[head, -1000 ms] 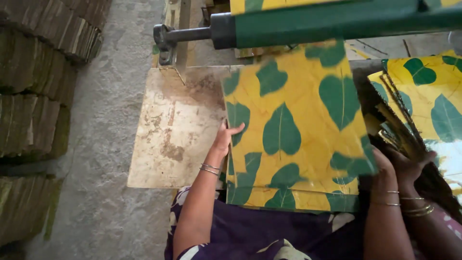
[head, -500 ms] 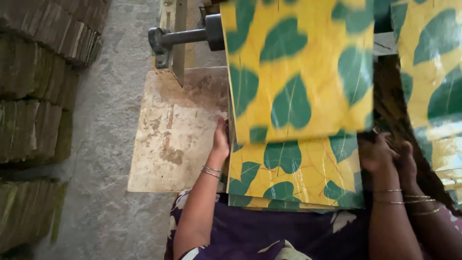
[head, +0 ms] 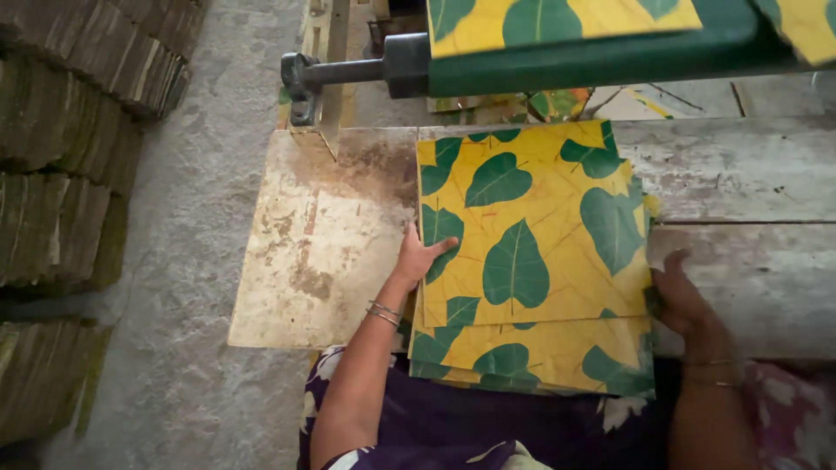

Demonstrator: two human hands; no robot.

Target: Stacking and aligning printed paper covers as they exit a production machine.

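No packages, labels, signs or screens appear anywhere in this view of the workbench. Nothing here carries a printed panel or a display of any kind.

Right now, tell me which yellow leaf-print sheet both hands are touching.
The stack of sheets flat on the worn table, left hand and right hand at its edges.
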